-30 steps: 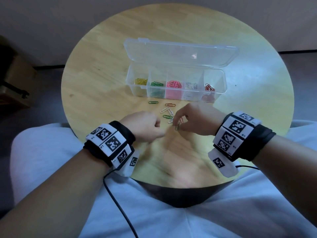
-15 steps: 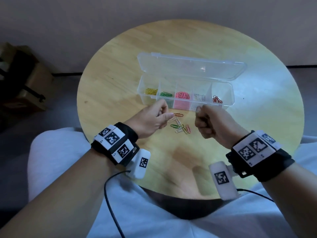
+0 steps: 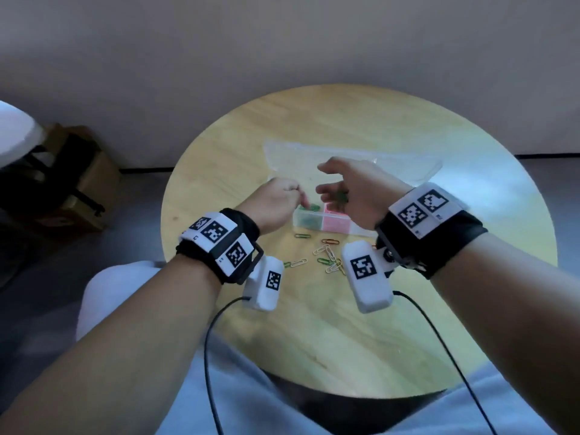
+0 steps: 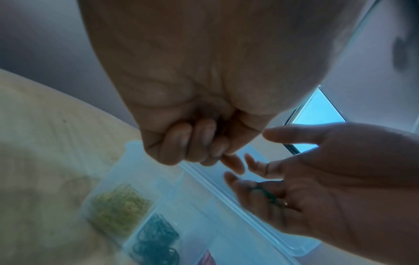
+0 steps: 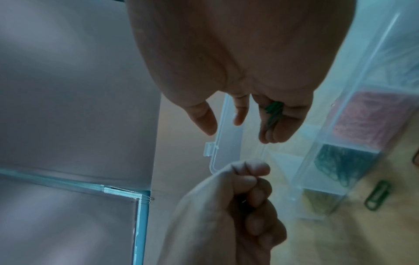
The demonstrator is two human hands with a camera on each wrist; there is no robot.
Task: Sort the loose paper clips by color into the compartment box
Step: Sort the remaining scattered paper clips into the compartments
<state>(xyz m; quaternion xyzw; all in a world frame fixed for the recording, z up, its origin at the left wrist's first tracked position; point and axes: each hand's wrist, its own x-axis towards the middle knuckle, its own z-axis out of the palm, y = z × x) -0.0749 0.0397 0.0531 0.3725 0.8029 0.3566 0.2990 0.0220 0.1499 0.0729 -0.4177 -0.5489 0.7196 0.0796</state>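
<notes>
Green clips (image 3: 340, 196) are cradled on the spread fingers of the right hand (image 3: 354, 196), held above the compartment box (image 3: 329, 226), whose green compartment (image 3: 309, 219) lies down-left toward the table's near edge. The left hand (image 3: 276, 202) is curled tight beside it; any contents cannot be told.

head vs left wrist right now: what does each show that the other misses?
Head only: the loose clips scattered on the round table in front of the compartment box, plus both wrist bands and a cardboard box on the floor.

Left wrist only: the yellow clips in the end compartment, which the left hand hides from the head camera, and the left fingers curled from below; whether they pinch anything is not visible.

Both: green clips lying in the open right hand, over the box, and the compartment of green clips.
</notes>
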